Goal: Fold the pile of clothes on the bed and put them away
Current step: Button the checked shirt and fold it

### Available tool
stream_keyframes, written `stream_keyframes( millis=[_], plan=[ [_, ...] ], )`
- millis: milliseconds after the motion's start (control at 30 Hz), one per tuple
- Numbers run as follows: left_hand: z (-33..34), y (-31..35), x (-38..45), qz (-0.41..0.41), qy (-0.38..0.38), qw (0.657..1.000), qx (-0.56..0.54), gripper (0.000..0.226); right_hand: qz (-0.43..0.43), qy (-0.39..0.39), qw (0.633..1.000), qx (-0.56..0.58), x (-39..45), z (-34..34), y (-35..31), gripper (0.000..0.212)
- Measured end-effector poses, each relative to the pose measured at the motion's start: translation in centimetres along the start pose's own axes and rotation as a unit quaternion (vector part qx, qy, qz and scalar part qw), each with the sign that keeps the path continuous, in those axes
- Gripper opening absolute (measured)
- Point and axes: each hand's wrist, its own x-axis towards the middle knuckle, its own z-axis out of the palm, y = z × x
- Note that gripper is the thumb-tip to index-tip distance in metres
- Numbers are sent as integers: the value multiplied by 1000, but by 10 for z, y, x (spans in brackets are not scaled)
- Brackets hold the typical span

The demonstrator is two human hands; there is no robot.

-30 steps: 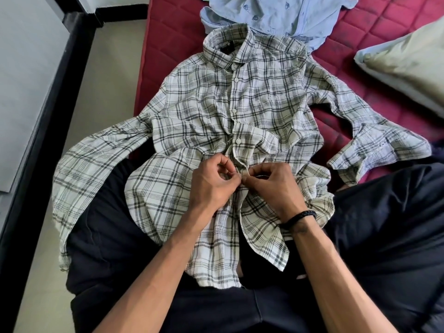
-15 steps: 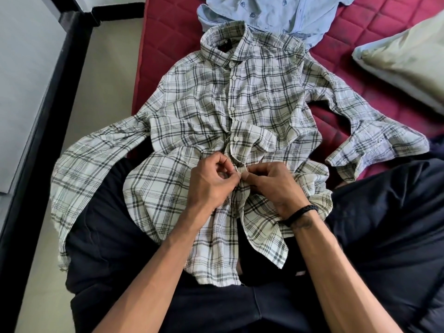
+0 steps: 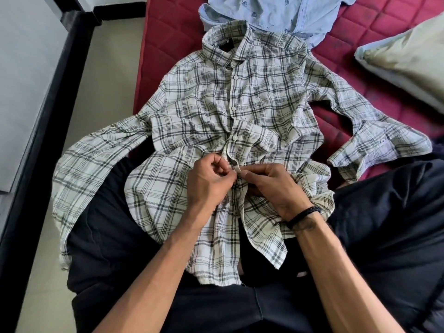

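Left hand and right hand: both pinched the front placket of the plaid shirt at centre frame, apparently fastening a button. Shirt lay face up across the person's lap and the red bed, collar at 12 o'clock, sleeves at 9 and 3; upper buttons closed, lowest open. Folding not begun. Blue shirt at 12 o'clock unfolded. Pillow at 2 o'clock. Containers: none in view.

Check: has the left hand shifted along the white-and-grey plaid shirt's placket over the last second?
No. The left hand still pinches the placket of the white-and-grey plaid shirt just below the same fastened button; only the camera drifted.
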Motion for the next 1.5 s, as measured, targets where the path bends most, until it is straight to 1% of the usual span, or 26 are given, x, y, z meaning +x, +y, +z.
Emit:
stream_keyframes(
  millis=[100, 167, 267, 367, 433, 500, 567, 633, 733, 833, 900, 1000, 1067, 1167, 1267, 1367, 1500],
  plan=[
    [0, -1, 0, -15, 13, 1000, -12, 22, -24, 27, 998, -51, -2, 7, -1, 16],
    [0, -1, 0, -27, 11, 999, -28, 23, -55, 49, 992, -106, -2, 10, -2, 19],
    [-1, 0, 0, -51, -1, 998, -46, 24, -75, 64, 983, -154, -3, 11, -2, 21],
    [-3, 2, 2, -94, -38, 989, -105, 20, -94, 71, 977, -178, -5, 12, -4, 23],
    [-4, 4, 2, -120, -71, 978, -157, 20, -101, 96, 974, -180, -5, 12, -5, 20],
    [-4, 5, 3, -114, -84, 976, -168, 21, -120, 126, 965, -197, -4, 12, -6, 17],
    [-2, 5, 4, -93, -73, 982, -148, 21, -140, 141, 956, -213, -4, 12, -7, 15],
    [1, 7, 3, -90, -53, 985, -136, 25, -171, 153, 944, -239, -6, 14, -8, 12],
    [1, 11, 1, -114, -46, 981, -148, 39, -215, 170, 917, -290, -9, 19, -9, 7],
    [0, 13, 0, -141, -44, 974, -171, 43, -230, 164, 904, -321, -9, 24, -7, 9],
    [0, 12, 0, -155, -37, 971, -177, 44, -230, 147, 910, -313, -8, 25, -5, 12],
    [0, 9, 2, -177, -31, 965, -189, 42, -220, 115, 922, -296, -11, 26, -7, 23],
    [-1, 7, 4, -188, -35, 960, -207, 36, -214, 107, 928, -286, -13, 26, -9, 27],
    [-2, 7, 4, -188, -35, 955, -226, 22, -203, 111, 936, -264, -15, 25, -14, 25],
    [-2, 7, 4, -189, -31, 955, -225, 13, -204, 112, 937, -260, -17, 25, -15, 24],
    [0, 1, 6, -179, -25, 961, -209, 17, -197, 118, 943, -239, -16, 24, -14, 23],
    [2, -1, 5, -133, -8, 976, -169, 26, -170, 133, 959, -185, -13, 22, -12, 16]
  ],
)
